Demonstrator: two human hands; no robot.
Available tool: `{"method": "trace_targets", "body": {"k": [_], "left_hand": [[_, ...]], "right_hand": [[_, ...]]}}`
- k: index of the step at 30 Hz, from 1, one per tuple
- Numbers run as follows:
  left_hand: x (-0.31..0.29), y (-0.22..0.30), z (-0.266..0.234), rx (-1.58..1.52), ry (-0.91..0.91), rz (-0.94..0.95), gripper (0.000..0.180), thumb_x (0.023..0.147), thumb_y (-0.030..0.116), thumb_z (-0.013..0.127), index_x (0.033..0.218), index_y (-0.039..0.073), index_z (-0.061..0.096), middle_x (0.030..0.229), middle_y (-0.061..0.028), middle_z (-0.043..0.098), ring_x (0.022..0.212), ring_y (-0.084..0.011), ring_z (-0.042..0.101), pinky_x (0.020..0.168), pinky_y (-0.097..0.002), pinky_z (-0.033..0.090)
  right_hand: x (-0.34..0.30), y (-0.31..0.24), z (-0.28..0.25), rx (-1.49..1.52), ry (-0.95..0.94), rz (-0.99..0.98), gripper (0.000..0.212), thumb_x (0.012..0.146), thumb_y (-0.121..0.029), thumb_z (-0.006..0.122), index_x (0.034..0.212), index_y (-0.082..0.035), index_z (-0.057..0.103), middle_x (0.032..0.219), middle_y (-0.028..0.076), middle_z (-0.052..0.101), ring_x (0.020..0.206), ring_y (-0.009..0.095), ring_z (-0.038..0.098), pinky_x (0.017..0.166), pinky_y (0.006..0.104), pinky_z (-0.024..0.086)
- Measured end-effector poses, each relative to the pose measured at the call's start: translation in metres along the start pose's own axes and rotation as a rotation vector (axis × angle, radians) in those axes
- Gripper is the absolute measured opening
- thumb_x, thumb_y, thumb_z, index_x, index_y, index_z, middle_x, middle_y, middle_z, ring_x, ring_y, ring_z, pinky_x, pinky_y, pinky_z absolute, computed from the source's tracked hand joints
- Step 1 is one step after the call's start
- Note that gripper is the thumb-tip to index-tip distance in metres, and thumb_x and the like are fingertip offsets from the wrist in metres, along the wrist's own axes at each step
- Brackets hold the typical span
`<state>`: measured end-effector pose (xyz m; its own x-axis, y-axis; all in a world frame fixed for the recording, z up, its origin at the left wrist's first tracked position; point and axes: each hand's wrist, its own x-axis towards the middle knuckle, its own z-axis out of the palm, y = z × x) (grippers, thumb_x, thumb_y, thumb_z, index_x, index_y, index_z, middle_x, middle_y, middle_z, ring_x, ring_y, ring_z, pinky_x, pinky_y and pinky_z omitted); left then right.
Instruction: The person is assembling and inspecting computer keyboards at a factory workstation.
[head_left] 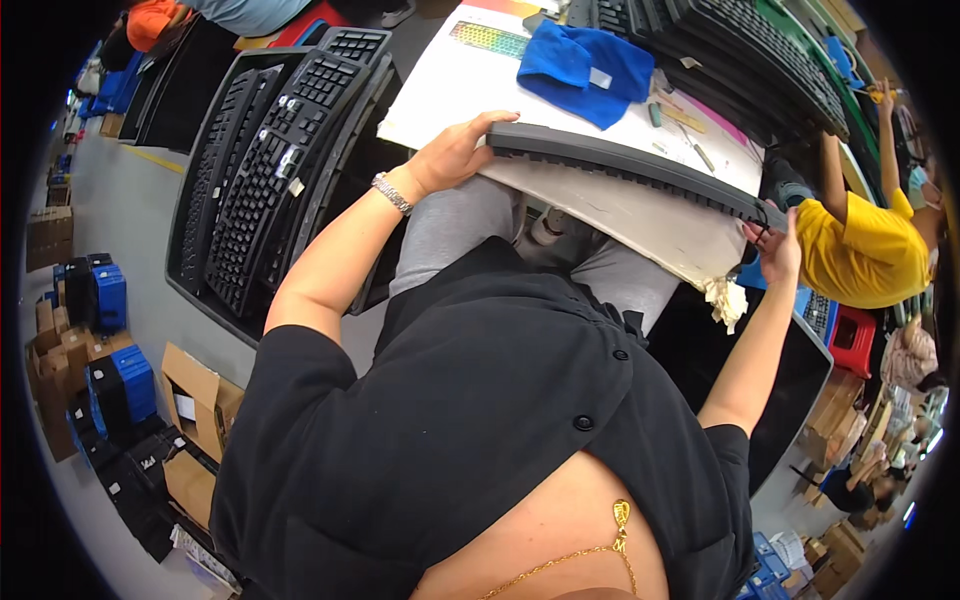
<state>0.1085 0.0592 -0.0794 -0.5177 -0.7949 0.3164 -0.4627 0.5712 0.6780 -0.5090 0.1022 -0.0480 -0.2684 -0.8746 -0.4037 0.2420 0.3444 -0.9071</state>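
A long black keyboard (625, 162) is tilted on its edge along the near side of the white table (432, 80), its keys turned toward me. My left hand (455, 152) grips its left end, the thumb side up near the top edge. At the other end, my right hand (777, 248) has its fingers closed around the corner, where a bit of dark cable shows. Beyond the keyboard lies a crumpled blue cloth (585, 70).
On the left, a black bin (190, 215) holds several keyboards (290, 145). More keyboards (740, 60) are stacked at the back right. A tool (697, 150) and small pieces lie on the table. A co-worker in a yellow shirt (865, 250) is at the right.
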Motion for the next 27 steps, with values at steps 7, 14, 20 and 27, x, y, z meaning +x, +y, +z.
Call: {"method": "trace_targets", "body": {"k": [7, 14, 20, 27], "left_hand": [[0.006, 0.014, -0.010, -0.106, 0.004, -0.032, 0.056, 0.094, 0.001, 0.068, 0.147, 0.009, 0.051, 0.132, -0.0156, 0.069, 0.112, -0.0307, 0.070, 0.097, -0.0380, 0.053], [0.011, 0.007, -0.006, -0.086, 0.037, -0.022, 0.054, 0.094, -0.001, 0.066, 0.146, 0.002, 0.049, 0.131, -0.0168, 0.068, 0.113, -0.0335, 0.069, 0.099, -0.0377, 0.052], [0.013, -0.001, -0.005, -0.141, -0.009, -0.098, 0.054, 0.095, -0.002, 0.064, 0.146, 0.001, 0.047, 0.127, -0.0183, 0.070, 0.108, -0.0338, 0.071, 0.096, -0.0377, 0.054], [0.014, -0.003, -0.006, -0.061, -0.021, -0.073, 0.053, 0.097, -0.002, 0.063, 0.147, -0.001, 0.046, 0.118, -0.0187, 0.072, 0.099, -0.0311, 0.072, 0.088, -0.0369, 0.056]], "right_hand": [[-0.019, 0.018, -0.027, -0.535, 0.086, -0.138, 0.059, 0.086, 0.002, 0.052, 0.145, -0.003, 0.058, 0.134, 0.018, 0.067, 0.114, 0.030, 0.068, 0.093, 0.0357, 0.055], [-0.047, 0.013, 0.003, -0.782, -0.036, -0.063, 0.065, 0.089, -0.003, 0.060, 0.153, -0.002, 0.049, 0.152, 0.021, 0.053, 0.133, 0.031, 0.055, 0.103, 0.0329, 0.049], [-0.023, 0.038, 0.005, -1.072, 0.374, -0.025, 0.055, 0.093, -0.013, 0.067, 0.146, -0.001, 0.055, 0.132, 0.022, 0.067, 0.112, 0.029, 0.068, 0.095, 0.0323, 0.054], [-0.015, 0.040, -0.004, -0.837, 0.383, -0.281, 0.038, 0.101, -0.027, 0.066, 0.124, 0.002, 0.061, 0.088, 0.010, 0.068, 0.072, 0.022, 0.063, 0.071, 0.0334, 0.053]]}}
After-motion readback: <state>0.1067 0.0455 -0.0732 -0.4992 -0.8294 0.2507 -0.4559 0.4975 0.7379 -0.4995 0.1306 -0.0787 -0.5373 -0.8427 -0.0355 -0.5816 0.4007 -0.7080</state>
